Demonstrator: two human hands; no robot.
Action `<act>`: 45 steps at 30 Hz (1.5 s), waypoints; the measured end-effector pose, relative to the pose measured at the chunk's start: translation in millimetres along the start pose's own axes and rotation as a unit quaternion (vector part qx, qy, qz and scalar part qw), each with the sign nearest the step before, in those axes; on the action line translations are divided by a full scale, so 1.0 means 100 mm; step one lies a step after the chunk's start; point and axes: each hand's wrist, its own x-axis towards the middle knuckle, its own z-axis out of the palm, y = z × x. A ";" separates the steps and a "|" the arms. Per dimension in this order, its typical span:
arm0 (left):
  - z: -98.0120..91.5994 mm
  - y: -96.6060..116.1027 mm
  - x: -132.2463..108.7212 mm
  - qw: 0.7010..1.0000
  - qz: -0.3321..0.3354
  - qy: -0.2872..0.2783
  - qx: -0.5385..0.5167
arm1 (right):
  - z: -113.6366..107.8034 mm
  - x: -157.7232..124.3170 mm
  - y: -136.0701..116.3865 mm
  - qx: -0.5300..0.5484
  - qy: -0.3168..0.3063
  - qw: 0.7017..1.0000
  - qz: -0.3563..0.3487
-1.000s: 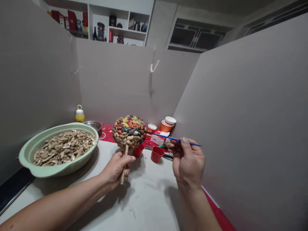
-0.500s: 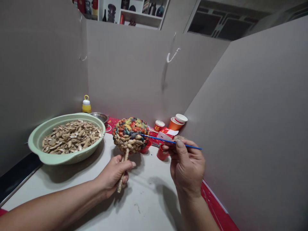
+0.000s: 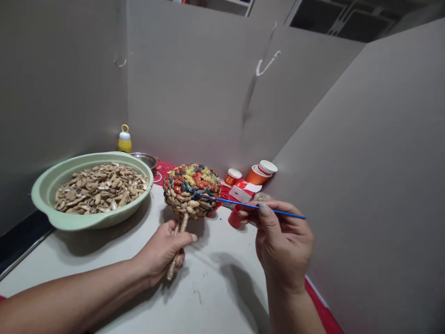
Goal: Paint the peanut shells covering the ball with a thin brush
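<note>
My left hand [image 3: 167, 248] is wrapped round the handle of a ball-headed craft piece [image 3: 192, 190] covered in peanut shells. Its upper shells are painted red, yellow, green and dark blue, while the lower ones stay bare tan. Between thumb and fingers, my right hand [image 3: 283, 236] pinches a thin blue paintbrush [image 3: 239, 202]. The brush's tip touches the front of the ball, by a dark blue shell near the bare ones. Just left of the right hand stands a red cup [image 3: 235, 217], partly hidden by the fingers.
On the left, a green colander [image 3: 45, 204] holds many peanut shells. Behind it are a yellow bottle [image 3: 125, 141] and a metal bowl [image 3: 145, 160]. Stacked paper cups [image 3: 262, 171] stand at the back right, beside a red-and-white box [image 3: 243, 189]. Grey walls enclose the white table [image 3: 198, 297].
The view has tilted down and shifted slightly. My right hand and the brush have moved right, with the tip a little lower on the ball. The left hand keeps its grip on the handle.
</note>
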 end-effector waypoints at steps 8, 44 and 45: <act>-0.03 -0.03 0.00 1.000 -0.005 -0.004 -0.006 | -0.01 0.06 -0.02 0.010 0.041 0.999 -0.019; -0.04 -0.05 0.01 1.000 0.001 -0.002 0.014 | -0.02 0.06 -0.08 0.005 0.025 0.998 -0.051; -0.04 -0.06 0.01 1.000 0.000 -0.001 0.011 | -0.02 0.06 -0.08 0.006 0.024 0.998 -0.050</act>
